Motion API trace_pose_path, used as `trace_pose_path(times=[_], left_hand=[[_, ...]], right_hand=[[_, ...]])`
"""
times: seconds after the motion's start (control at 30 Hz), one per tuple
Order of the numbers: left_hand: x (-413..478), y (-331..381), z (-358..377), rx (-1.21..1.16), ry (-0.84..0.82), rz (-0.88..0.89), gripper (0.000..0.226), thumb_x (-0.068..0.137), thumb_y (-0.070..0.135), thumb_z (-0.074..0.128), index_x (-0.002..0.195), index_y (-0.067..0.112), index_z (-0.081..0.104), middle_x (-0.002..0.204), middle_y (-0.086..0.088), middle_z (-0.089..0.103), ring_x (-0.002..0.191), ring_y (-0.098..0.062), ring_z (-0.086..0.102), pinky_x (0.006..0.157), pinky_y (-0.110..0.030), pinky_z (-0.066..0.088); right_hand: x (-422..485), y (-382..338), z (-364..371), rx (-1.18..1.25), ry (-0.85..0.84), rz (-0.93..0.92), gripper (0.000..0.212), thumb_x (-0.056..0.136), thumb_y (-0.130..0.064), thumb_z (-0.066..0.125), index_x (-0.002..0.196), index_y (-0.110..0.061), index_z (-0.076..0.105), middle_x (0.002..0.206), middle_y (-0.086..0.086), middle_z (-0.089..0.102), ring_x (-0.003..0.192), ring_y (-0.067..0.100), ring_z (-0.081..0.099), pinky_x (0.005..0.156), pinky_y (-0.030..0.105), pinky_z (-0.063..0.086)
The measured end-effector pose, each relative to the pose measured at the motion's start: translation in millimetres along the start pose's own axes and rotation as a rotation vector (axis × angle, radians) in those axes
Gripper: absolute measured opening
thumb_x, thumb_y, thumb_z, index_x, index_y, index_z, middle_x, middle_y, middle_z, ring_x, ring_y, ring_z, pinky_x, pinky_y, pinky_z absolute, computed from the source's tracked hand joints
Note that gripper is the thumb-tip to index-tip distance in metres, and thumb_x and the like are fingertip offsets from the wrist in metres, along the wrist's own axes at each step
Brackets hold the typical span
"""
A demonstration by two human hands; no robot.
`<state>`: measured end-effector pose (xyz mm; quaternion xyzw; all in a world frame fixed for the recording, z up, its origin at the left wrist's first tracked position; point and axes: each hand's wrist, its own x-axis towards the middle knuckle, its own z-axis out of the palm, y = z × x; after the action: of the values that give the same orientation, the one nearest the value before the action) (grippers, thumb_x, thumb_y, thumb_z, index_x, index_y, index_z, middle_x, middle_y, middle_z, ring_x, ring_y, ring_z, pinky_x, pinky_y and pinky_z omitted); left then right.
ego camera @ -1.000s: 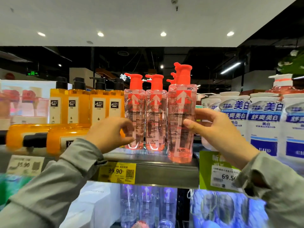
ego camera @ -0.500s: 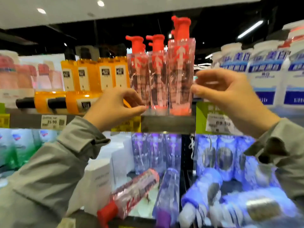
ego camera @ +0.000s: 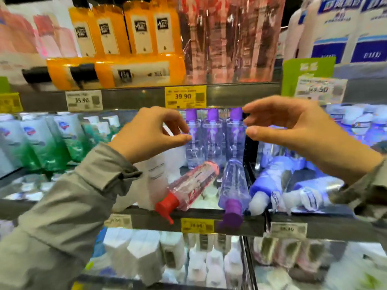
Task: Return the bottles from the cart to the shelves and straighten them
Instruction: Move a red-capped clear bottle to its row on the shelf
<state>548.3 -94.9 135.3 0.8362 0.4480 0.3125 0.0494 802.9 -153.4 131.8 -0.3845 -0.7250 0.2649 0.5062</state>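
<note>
Though lower now, hands point(ego camera: 146, 135) point(ego camera: 293, 130) empty.

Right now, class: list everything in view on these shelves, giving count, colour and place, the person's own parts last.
Upright orange bottles: four, orange, top shelf left.
Lying orange bottles: at least two, orange, before them.
Pink bottles: several, clear pink, top shelf centre.
White bottles: several, blue-labelled, top shelf right.
Purple-capped bottles: three, clear, upright, middle shelf centre.
Red-capped bottle: one, pink, lying, middle shelf front.
Fallen purple-capped bottle: one, clear, lying beside it.
Green bottles: several, green-white, middle shelf left.
Price tags: three yellow, others white, shelf edges.
Left hand: one, empty, fingers apart, before middle shelf.
Right hand: one, empty, fingers apart, beside it.
</note>
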Motion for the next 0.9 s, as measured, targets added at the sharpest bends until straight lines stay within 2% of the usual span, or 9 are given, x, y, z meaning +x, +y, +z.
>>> trace_pose_path(times=[0.13, 0.27, 0.37, 0.5, 0.67, 0.8, 0.9], left_hand=[[-22, -26, 9, -0.043, -0.052, -0.035, 0.009, 0.079, 0.029, 0.074, 0.083, 0.023, 0.069, 0.073, 0.009, 0.066, 0.058, 0.000, 0.059, 0.059, -0.016, 0.047], [-43, -45, 16, -0.103, -0.122, -0.055, 0.009, 0.079, 0.020, 0.075, 0.083, 0.022, 0.068, 0.073, 0.008, 0.065, 0.057, 0.003, 0.057, 0.057, -0.009, 0.044], [-54, -58, 17, -0.075, -0.141, -0.095, 0.009, 0.079, 0.023, 0.075, 0.084, 0.025, 0.068, 0.075, 0.010, 0.066, 0.061, -0.001, 0.059, 0.063, -0.017, 0.049], [-62, -69, 19, -0.062, -0.169, -0.132, 0.012, 0.078, 0.028, 0.075, 0.086, 0.029, 0.067, 0.075, 0.013, 0.065, 0.068, 0.000, 0.061, 0.070, -0.029, 0.054], [-69, -72, 14, -0.006, -0.185, -0.189, 0.014, 0.078, 0.033, 0.075, 0.086, 0.034, 0.063, 0.075, 0.016, 0.063, 0.068, 0.001, 0.058, 0.072, -0.032, 0.054], [-73, -73, 12, 0.025, -0.182, -0.226, 0.015, 0.077, 0.033, 0.075, 0.088, 0.031, 0.066, 0.077, 0.016, 0.062, 0.074, -0.002, 0.060, 0.075, -0.037, 0.054], [-73, -72, 15, 0.053, -0.186, -0.249, 0.016, 0.076, 0.034, 0.075, 0.089, 0.031, 0.066, 0.078, 0.017, 0.062, 0.074, -0.002, 0.060, 0.075, -0.037, 0.054]], right_hand=[[-1, 21, 31, -0.085, -0.111, 0.093, 0.039, 0.061, -0.030, 0.074, 0.098, -0.022, 0.067, 0.089, 0.005, 0.070, 0.080, 0.008, 0.065, 0.076, 0.019, 0.052], [0, 37, 56, -0.055, -0.155, 0.169, 0.041, 0.060, -0.030, 0.075, 0.098, -0.019, 0.067, 0.089, 0.007, 0.070, 0.079, 0.010, 0.064, 0.076, 0.019, 0.052], [0, 45, 67, -0.105, -0.192, 0.204, 0.039, 0.066, -0.023, 0.077, 0.103, -0.016, 0.066, 0.091, 0.006, 0.070, 0.080, 0.009, 0.065, 0.074, 0.016, 0.051], [2, 61, 73, -0.270, -0.276, 0.218, 0.035, 0.075, -0.014, 0.078, 0.108, -0.017, 0.065, 0.096, 0.001, 0.069, 0.091, 0.013, 0.065, 0.079, 0.019, 0.052], [16, 74, 77, -0.330, -0.369, 0.210, 0.034, 0.077, -0.020, 0.078, 0.108, -0.025, 0.064, 0.097, -0.006, 0.067, 0.091, 0.005, 0.062, 0.077, 0.014, 0.049], [34, 88, 86, -0.367, -0.470, 0.182, 0.038, 0.076, -0.022, 0.079, 0.111, -0.026, 0.062, 0.105, -0.005, 0.065, 0.100, 0.008, 0.060, 0.084, 0.024, 0.051], [46, 99, 96, -0.473, -0.626, 0.111, 0.049, 0.077, -0.024, 0.078, 0.121, -0.026, 0.057, 0.116, -0.010, 0.059, 0.105, 0.005, 0.055, 0.088, 0.016, 0.045]])
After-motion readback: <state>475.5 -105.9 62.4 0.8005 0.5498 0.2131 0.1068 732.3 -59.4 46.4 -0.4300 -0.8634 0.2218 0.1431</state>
